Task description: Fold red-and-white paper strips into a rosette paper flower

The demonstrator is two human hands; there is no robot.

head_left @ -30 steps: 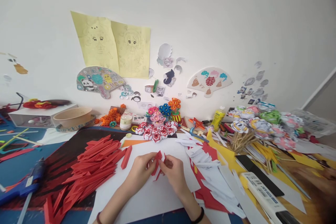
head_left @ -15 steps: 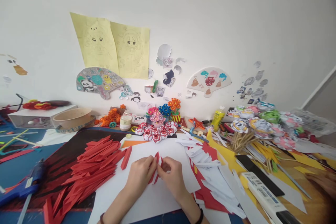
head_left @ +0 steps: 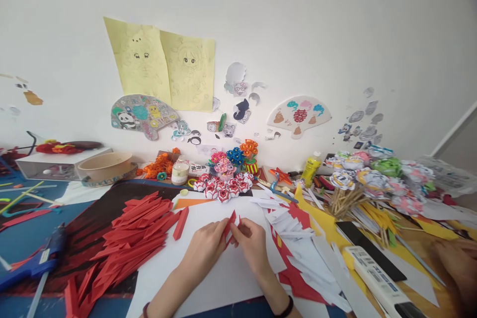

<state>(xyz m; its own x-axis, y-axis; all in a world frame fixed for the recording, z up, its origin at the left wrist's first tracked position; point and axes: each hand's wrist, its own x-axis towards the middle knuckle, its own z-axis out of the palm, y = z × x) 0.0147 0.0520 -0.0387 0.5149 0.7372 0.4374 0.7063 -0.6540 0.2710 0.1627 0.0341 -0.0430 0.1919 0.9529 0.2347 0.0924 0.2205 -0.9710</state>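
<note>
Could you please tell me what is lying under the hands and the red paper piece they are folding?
A white sheet lies beneath the left hand, right hand and red paper piece. The table surface below that sheet is covered and cannot be seen.

Bright, even daylight fills the frame, with soft, faint shadows. Wide-angle distortion bends the edges. The lower right corner is blurred.

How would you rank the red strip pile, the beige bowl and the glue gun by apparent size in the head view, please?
1. Red strip pile, clearly largest.
2. Beige bowl and glue gun look similar; the gun lies nearer, so no ranking.
</note>
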